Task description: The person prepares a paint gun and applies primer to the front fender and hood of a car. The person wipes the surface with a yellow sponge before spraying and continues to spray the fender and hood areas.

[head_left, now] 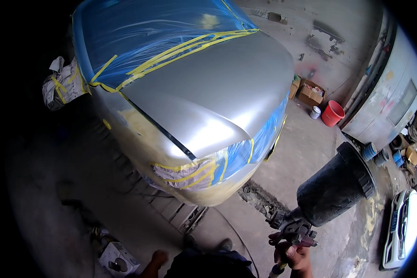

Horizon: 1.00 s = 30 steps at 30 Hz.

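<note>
My right hand [295, 257] grips a spray gun [294, 230] with a large black cup [333, 185] on top and a hose below, at the lower right. My left hand [158, 258] hangs low with curled fingers; I cannot make out whether it holds anything. Ahead is a car's silver hood [204, 83], with blue film [143, 21] and yellow tape over the windscreen and front grille. Taped paper [167, 175] covers a headlamp area, and patches of beige [129, 116] show on the fender and bumper. A wrapped mirror [60, 85] sticks out at the left.
Cardboard boxes [310, 92], a red bucket [332, 113] and cans line the wall. A metal door [384, 97] and a white car [403, 229] are at the right. A white box [118, 257] sits lower left. A hose and floor grate [190, 220] lie near my feet.
</note>
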Available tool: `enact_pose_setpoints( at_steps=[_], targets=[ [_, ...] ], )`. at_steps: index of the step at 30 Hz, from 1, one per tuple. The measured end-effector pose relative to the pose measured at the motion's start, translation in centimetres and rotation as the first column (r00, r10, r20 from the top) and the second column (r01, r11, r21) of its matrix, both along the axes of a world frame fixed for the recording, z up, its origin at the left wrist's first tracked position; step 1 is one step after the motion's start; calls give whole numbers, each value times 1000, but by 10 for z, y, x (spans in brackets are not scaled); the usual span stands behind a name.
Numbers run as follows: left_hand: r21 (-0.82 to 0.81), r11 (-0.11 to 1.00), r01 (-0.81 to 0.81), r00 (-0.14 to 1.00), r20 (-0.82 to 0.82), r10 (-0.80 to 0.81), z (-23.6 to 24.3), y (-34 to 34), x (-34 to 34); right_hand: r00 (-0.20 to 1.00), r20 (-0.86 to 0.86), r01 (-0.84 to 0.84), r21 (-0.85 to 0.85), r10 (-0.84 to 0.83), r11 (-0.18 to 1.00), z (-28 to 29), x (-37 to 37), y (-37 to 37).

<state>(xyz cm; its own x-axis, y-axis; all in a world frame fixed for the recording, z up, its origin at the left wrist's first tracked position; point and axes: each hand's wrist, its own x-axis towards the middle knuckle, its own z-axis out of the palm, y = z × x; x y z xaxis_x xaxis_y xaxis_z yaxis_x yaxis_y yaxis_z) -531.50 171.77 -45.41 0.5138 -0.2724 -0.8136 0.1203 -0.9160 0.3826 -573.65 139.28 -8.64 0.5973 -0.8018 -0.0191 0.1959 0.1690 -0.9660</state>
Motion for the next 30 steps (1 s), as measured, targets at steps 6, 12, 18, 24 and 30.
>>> enact_pose_setpoints(
  at_steps=[6, 12, 18, 24, 30],
  targets=[
    [61, 998, 32, 999, 20, -33, -1, 8, -6, 973, -130, 185, -59, -191, 981, 23, 16, 15],
    [24, 980, 197, 980, -8, -197, -8, -13, 11, 921, -277, 267, -65, -274, 962, 47, 34, 24],
    [3, 989, 147, 989, 10, -147, -29, 17, 80, 904, -233, 352, -69, -358, 934, 74, 112, 41],
    [106, 983, 150, 978, -160, -132, -15, 27, 168, 891, -225, 391, -66, -395, 918, 123, 207, 74],
    [84, 996, -35, 981, -186, 50, -40, 57, 240, 940, -135, 288, -175, -312, 942, 173, 296, 71]
  ],
)
